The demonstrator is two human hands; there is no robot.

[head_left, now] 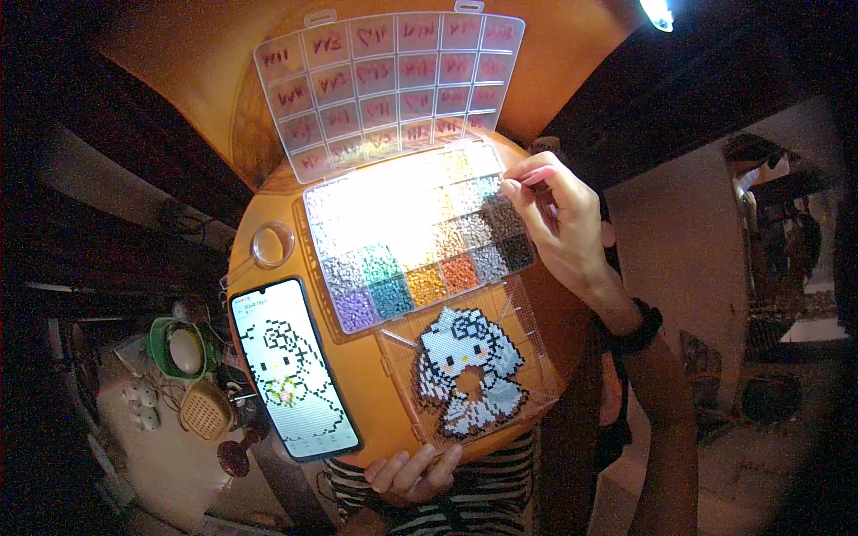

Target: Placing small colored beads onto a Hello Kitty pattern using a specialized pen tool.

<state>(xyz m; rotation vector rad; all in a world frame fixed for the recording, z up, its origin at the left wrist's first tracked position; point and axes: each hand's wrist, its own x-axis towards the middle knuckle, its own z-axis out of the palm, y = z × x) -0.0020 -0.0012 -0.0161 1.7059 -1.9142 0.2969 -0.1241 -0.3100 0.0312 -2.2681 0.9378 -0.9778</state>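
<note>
My right hand [556, 210] is at the right edge of a clear compartment box [361, 327] of small coloured beads. Its thumb and fingers are pinched, with a pinkish sliver between them that I cannot make out. On the table in front of the box lies a clear square pegboard [547, 398]. A bead picture [460, 348] of a white figure with black outlines and a bow stands on it. My left hand [416, 473] rests at the board's near edge, fingers loosely bent, with nothing visible in them. Glare hides the beads in the box's upper left.
The box's clear lid [393, 89] stands raised behind it, marked in red. Left of the board, a phone [290, 371] shows a matching dotted pattern. A small round clear dish with a handle [272, 244] sits beyond it. Below left are a green basket [161, 347] and a tan strainer-like basket [206, 411].
</note>
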